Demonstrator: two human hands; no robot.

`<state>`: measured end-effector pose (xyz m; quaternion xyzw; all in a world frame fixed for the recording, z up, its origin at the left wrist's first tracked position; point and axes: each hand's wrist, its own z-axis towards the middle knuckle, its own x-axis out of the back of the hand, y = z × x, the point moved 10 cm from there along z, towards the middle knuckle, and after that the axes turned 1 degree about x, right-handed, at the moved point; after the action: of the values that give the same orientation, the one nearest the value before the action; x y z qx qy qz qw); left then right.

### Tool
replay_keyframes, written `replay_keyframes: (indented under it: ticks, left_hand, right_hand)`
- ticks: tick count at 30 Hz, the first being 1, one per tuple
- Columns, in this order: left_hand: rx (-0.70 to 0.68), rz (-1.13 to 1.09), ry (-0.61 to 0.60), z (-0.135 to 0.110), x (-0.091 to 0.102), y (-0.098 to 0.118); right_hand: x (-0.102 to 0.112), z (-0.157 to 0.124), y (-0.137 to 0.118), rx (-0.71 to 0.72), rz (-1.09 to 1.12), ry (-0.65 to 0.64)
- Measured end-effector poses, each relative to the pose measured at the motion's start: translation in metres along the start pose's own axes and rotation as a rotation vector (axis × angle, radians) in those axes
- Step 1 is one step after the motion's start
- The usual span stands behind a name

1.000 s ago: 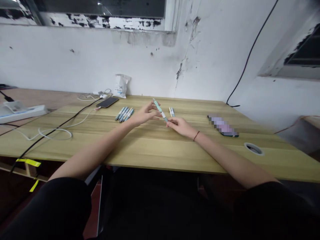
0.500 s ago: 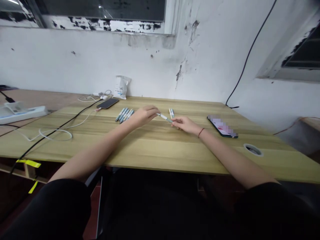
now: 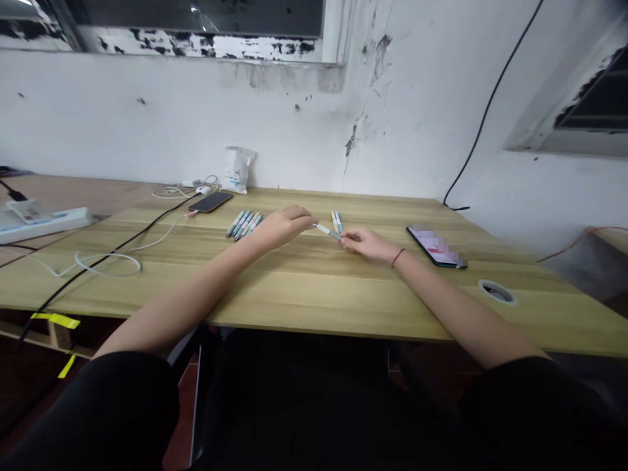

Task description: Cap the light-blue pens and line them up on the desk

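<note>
Between my two hands a slim white and grey-green pen (image 3: 328,231) is held slantwise above the wooden table. My right hand (image 3: 362,243) pinches its grey-green end. My left hand (image 3: 290,224) is closed at the pen's other end, its fingertips touching that tip from above. Just behind the held pen lie two similar pens (image 3: 336,221), side by side. Left of my left hand several more pens (image 3: 244,224) lie in a slanted row, close to my wrist.
A phone (image 3: 210,202) with a charging cable lies at the back left, near a white packet (image 3: 238,170). Another phone (image 3: 436,246) lies on the right, before a round cable hole (image 3: 497,292). A black cable (image 3: 118,248) crosses the table (image 3: 314,301) on the left.
Both hands and the pen between them have shifted slightly to the right. The other pens and the phones stay in place.
</note>
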<state>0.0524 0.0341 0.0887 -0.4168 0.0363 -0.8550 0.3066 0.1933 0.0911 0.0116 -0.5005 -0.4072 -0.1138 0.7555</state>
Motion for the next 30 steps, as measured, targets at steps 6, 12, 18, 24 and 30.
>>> replay_keyframes:
  ticks: [6,12,18,24,30]
  left_hand:
    - [0.249,-0.195,-0.162,-0.001,-0.018,-0.018]
    - [0.381,-0.275,-0.218,-0.003,-0.020,-0.027]
    - [0.192,-0.110,-0.028,-0.001,-0.007,-0.017]
    - [0.072,0.034,-0.017,0.002,-0.001,0.001]
    - [0.037,0.134,-0.081,0.003,-0.010,0.002]
  right_hand:
    - [0.024,-0.005,-0.014,0.079,-0.343,0.244]
    - [0.031,-0.011,-0.026,0.108,-0.374,0.344]
    - [0.018,-0.004,-0.009,0.012,0.065,0.209]
    - [-0.002,-0.006,-0.010,-0.041,-0.026,-0.028]
    - [0.007,-0.006,-0.005,-0.051,-0.226,0.043]
